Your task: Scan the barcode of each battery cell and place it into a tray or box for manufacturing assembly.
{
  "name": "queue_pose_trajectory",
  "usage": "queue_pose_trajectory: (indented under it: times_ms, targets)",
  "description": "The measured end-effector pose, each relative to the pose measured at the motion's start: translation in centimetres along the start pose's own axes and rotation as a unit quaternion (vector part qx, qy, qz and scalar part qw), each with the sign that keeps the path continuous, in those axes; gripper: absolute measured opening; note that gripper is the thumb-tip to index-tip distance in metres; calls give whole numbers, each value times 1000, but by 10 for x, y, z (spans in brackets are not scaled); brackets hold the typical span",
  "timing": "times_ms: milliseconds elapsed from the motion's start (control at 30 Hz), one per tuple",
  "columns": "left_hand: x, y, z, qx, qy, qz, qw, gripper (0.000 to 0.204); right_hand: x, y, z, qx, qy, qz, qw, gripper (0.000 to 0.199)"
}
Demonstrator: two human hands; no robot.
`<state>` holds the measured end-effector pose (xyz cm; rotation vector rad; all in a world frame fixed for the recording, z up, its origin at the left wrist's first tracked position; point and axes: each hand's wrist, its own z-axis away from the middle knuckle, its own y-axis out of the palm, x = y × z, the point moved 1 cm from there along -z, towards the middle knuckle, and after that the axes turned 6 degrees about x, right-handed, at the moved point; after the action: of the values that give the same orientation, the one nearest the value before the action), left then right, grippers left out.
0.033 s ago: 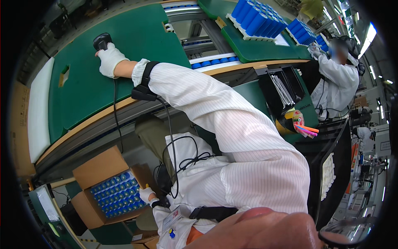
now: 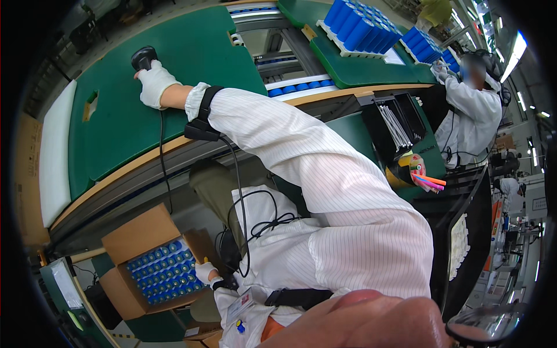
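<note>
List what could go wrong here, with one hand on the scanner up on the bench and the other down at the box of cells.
The scanner sits near the green mat's far edge under the right hand; its cable hangs off the bench and could snag. The left hand reaches low beside the open cardboard box of blue cells, so a bump might tip it.

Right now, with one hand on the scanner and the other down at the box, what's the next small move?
Probably close the left hand on a blue cell in the open cardboard box: it touches the edge of the rows, while the right hand grips the black scanner on the green bench.
</note>
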<state>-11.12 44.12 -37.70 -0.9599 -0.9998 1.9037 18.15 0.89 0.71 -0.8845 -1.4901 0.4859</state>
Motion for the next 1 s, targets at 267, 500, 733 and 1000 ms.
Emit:
queue_pose_trajectory:
  times_ms: [267,500,733,1000]
  targets:
    - [3,3,6,-24,1,-10,1000,25,0,1,2,-14,-10,15,1000,49]
    - [0,2,12,-46,2,-41,998,20,0,1,3,-11,-5,18,1000,49]
    - [-4,-2,18,-54,0,-82,995,22,0,3,1,-16,-8,15,1000,49]
    - [3,4,13,-51,-1,-73,996,21,0,2,2,-14,-8,24,1000,48]
